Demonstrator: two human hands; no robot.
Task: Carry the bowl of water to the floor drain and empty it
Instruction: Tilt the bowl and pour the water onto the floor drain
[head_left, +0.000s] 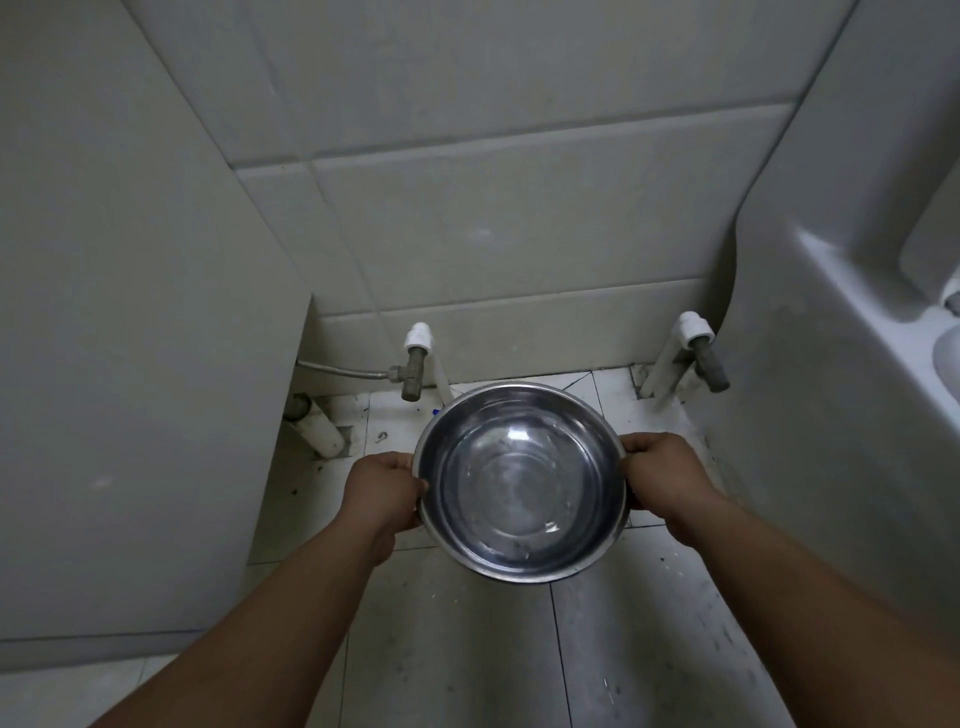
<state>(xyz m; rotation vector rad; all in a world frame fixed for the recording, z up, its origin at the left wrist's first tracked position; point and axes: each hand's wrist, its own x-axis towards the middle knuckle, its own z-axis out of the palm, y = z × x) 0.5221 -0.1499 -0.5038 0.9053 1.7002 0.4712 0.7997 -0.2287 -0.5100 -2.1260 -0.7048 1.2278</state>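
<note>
A round steel bowl (521, 483) with clear water in it hangs level above the tiled floor, in the lower middle of the head view. My left hand (387, 491) grips its left rim and my right hand (662, 480) grips its right rim. Both thumbs lie over the edge. No floor drain shows; the bowl covers the floor right under it.
A white appliance wall (130, 338) stands close on the left and a white sink body (831, 389) close on the right. Two pipe valves (413, 369) (706, 358) stick out low on the tiled back wall. A narrow strip of grimy floor tiles (467, 649) runs between them.
</note>
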